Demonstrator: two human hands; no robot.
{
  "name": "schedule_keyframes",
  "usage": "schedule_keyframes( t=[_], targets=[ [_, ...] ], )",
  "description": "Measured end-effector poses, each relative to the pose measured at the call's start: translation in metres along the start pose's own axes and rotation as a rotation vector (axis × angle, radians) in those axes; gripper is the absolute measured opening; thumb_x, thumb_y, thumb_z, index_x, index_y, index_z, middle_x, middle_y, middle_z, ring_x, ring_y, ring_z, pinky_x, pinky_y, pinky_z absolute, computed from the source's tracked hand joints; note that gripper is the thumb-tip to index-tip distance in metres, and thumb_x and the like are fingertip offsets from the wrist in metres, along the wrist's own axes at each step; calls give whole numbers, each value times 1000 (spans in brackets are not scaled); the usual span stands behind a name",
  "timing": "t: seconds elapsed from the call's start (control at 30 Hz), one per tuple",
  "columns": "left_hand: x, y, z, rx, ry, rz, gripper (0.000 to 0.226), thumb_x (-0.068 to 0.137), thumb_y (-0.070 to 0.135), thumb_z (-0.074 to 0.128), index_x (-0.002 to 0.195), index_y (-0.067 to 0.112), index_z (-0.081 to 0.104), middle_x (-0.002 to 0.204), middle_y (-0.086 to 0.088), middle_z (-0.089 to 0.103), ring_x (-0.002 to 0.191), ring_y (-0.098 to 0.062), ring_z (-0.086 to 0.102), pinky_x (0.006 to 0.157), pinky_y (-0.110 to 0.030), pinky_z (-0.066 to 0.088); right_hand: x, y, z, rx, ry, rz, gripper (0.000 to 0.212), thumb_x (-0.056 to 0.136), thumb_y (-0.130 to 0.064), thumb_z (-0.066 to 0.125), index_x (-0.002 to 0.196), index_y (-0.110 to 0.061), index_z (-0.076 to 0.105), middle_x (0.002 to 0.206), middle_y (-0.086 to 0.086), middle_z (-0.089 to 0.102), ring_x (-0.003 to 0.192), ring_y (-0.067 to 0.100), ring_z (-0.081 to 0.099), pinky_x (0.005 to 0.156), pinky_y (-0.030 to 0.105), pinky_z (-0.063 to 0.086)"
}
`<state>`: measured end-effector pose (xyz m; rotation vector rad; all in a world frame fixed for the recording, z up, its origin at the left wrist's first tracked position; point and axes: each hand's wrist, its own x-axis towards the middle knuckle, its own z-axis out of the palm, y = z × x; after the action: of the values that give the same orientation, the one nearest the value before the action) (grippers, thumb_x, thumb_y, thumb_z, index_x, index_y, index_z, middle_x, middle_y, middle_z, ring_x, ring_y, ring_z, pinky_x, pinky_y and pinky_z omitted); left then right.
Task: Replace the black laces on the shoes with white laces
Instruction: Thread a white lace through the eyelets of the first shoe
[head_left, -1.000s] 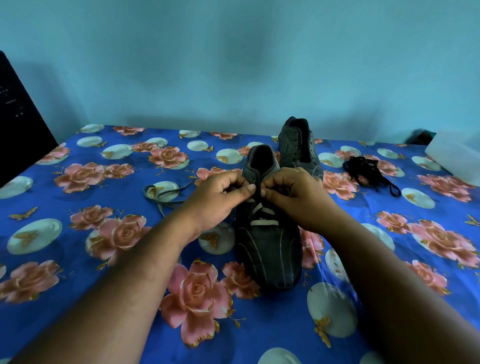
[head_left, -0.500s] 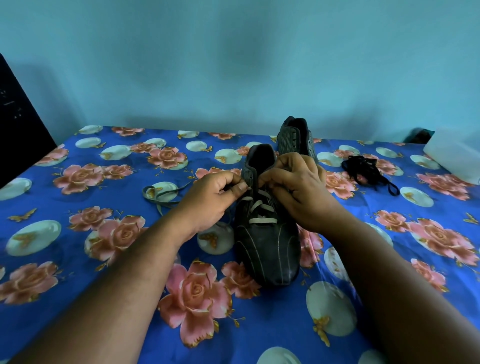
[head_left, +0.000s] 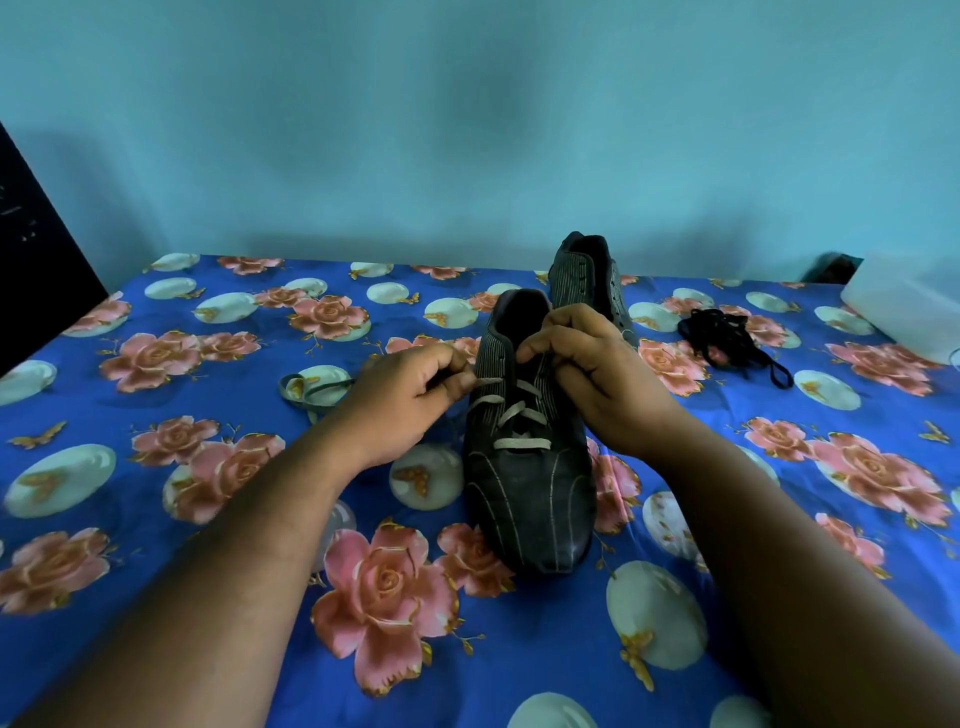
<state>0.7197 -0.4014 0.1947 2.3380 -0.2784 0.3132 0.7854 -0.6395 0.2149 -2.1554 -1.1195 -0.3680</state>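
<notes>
A black shoe (head_left: 530, 499) stands toe toward me on the flowered cloth, with a white lace (head_left: 519, 415) crossed through its lower eyelets. My left hand (head_left: 410, 400) pinches the lace's end at the shoe's left side. My right hand (head_left: 597, 374) grips the lace and the shoe's upper at the right side. A second black shoe (head_left: 589, 275) stands just behind the first; I see no lace in it. A bundle of black laces (head_left: 727, 338) lies to the right of both shoes.
A loose pale lace (head_left: 311, 392) loops on the cloth left of my left hand. A dark panel (head_left: 31, 270) rises at the far left. A white box (head_left: 909, 306) sits at the right edge. The blue wall runs close behind the bed.
My hands have drawn apart: the left pulled the lace end out to the left, the right shifted up and right on the shoe. More of the crossed white lace shows.
</notes>
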Motion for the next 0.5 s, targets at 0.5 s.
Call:
schedule_keyframes(
  t=[0.5],
  targets=[
    [-3,-22,-12,797,64,-179,19,101,27,56,118,31,62,144,7,41,147,-22,18,116,-64,5,-2,-6,-2,86,-13,11,30,87,3,46,98,-13,69,113,6,52,113,18,53,94,22,42]
  ],
)
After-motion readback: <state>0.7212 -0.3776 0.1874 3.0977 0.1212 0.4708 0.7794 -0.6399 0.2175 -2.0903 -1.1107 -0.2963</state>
